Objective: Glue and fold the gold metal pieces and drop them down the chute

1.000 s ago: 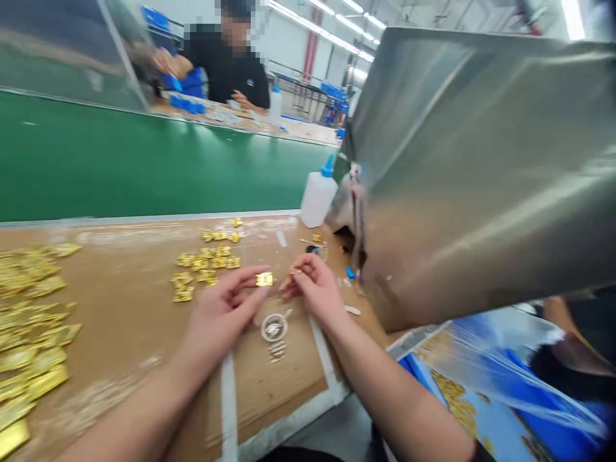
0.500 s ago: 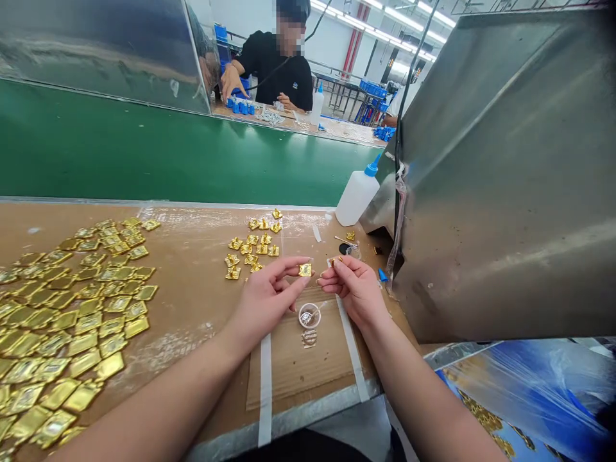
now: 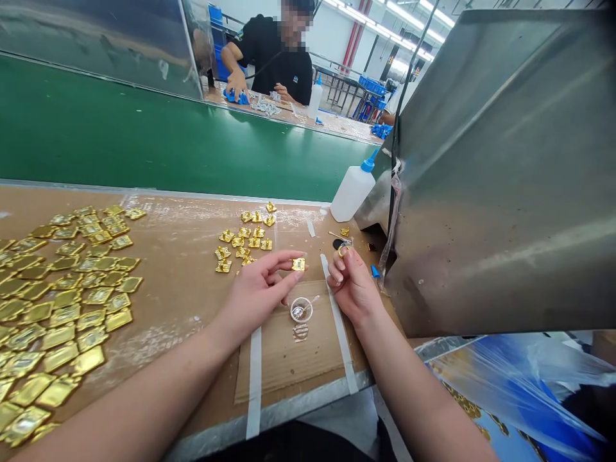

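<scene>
Between thumb and fingertips, my left hand [image 3: 257, 285] pinches a small gold metal plate [image 3: 299, 264] above the cardboard. My right hand [image 3: 353, 282] is closed to the right of it, with a small gold ring-shaped piece [image 3: 343, 251] at its fingertips. Below the hands, a small clear cup [image 3: 301, 310] with a thin stick leaning in it stands on a taped cardboard sheet [image 3: 283, 372]. A clear, glossy patch [image 3: 300, 332] lies just in front of the cup. Small gold pieces with raised parts [image 3: 254, 242] lie beyond my left hand.
Many flat gold plates [image 3: 62, 314] cover the left of the table. A white bottle with a blue cap [image 3: 353, 192] stands at the back right beside a large metal panel [image 3: 500, 192]. A green belt [image 3: 168, 147] runs behind; a co-worker [image 3: 283, 70] sits across it.
My right hand has moved apart from my left and turned, raising the gold ring-shaped piece. My left hand keeps its plate. Across the belt, the co-worker's hand has lowered onto blue parts.
</scene>
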Motion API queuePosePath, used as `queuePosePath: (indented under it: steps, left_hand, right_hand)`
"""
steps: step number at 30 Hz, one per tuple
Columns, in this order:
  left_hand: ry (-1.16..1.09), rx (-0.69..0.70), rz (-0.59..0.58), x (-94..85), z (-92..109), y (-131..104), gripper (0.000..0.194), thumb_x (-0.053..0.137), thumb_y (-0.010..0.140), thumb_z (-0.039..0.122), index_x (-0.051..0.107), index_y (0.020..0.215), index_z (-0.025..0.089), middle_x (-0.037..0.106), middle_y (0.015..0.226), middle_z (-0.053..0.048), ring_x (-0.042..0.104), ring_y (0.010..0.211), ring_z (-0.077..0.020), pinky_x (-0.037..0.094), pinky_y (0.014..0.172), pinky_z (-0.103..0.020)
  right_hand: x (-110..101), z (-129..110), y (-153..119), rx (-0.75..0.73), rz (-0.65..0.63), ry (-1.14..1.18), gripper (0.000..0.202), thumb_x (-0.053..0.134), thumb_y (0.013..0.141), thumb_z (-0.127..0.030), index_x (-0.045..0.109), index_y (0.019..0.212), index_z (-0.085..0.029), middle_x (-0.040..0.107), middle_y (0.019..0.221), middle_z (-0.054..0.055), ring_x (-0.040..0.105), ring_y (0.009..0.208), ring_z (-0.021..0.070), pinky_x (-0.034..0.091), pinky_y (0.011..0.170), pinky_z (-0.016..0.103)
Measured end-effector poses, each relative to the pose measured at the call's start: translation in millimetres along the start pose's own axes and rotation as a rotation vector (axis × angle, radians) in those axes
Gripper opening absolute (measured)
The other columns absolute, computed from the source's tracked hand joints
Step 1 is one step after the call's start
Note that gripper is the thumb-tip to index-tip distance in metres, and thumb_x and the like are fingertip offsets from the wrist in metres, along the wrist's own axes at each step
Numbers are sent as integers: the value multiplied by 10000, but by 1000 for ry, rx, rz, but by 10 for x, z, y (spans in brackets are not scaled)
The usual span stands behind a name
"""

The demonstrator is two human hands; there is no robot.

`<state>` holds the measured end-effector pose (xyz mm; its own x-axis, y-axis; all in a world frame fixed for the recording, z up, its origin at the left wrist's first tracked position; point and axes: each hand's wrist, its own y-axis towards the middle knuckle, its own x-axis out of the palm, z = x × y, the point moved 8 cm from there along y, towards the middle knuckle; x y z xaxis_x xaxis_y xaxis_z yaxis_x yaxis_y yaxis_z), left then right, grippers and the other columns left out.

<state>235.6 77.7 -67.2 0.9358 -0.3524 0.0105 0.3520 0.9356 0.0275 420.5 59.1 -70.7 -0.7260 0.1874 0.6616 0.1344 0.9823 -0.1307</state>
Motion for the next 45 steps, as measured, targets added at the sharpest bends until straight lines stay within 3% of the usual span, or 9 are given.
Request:
queuePosePath:
  steps: [12,18,21,27,31,35,38,45]
  left_hand:
    - [38,-4,7,-12,18,-6,405,810,905,461,752,1257,269,760,1086,-46,647,545,-77,559,575,-222]
    - [78,-13,3,-16,31,-18,441,807,908,508,751,1268,260,765,1086,-51,649,559,-93,568,592,-241]
    - [87,-20,5,-17,36,-19,429,810,906,508,755,1261,274,762,1071,-38,643,560,-85,564,598,-231]
    - [96,-26,9,-16,57,-24,439,813,900,494,754,1264,256,763,1058,-49,636,548,-90,567,594,-242]
    - [89,-26,0,-6,79,-28,445,809,903,485,750,1270,241,765,1042,-53,626,551,-89,565,590,-239]
    - [88,-15,-1,1,96,-27,437,798,914,473,746,1274,232,760,1041,-55,625,555,-92,564,582,-239]
    - [89,-5,0,2,108,-26,446,796,911,479,747,1271,219,760,1034,-62,623,548,-98,569,575,-250]
    - [86,-20,7,-1,129,-29,439,812,901,463,757,1269,229,749,1032,-51,633,550,-94,568,574,-236]
  right_hand:
    - [33,72,11,136,-50,158,388,1010,673,-330,704,873,-199,631,739,-82,541,551,10,509,475,65]
    - [17,67,-6,174,-19,204,263,939,785,-290,712,888,-204,699,824,-55,579,590,21,542,490,72]
    - [-6,73,-17,185,13,221,258,942,779,-278,708,857,-203,735,886,-39,600,627,26,551,507,72]
    - [12,83,-10,189,-31,234,209,891,850,-292,703,846,-200,711,854,-45,528,587,17,511,490,68]
    - [33,54,-8,165,-55,167,201,855,880,-378,759,945,-214,744,938,-30,520,591,25,512,501,87]
    - [138,-6,-47,143,-116,41,385,659,985,-560,786,1149,-237,747,1246,41,564,659,65,509,505,148]
    - [193,-43,-77,136,-129,-2,470,546,1014,-615,782,1193,-251,694,1404,66,578,699,87,494,515,177]
    - [224,-65,-107,136,-195,26,522,523,1008,-640,773,1236,-243,655,1482,61,573,730,98,495,558,186]
